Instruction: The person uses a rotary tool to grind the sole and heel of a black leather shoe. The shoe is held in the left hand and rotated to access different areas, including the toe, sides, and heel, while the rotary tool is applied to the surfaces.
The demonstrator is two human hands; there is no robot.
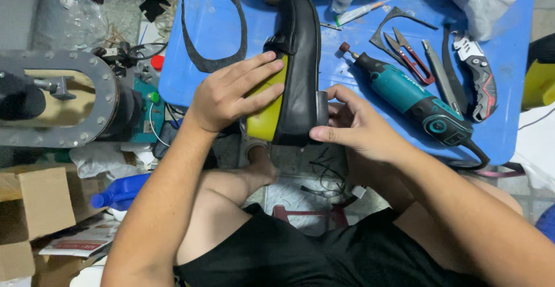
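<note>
Blue counter (219,21) carries a teal rotary tool (413,99) at three o'clock. Both hands grip a glossy black loafer (300,61) with yellow-green lining: left hand (231,93) clasps its side, right hand (352,122) pinches its heel.

brown carton (34,206) btm left, blue bottle (118,193) beside

Both hands, left (231,93) and right (352,126), grip with curled fingers.

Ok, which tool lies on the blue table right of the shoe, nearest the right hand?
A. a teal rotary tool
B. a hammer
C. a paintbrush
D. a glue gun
A: the teal rotary tool lies on the blue table just right of the black shoe, close above the right hand.
</note>
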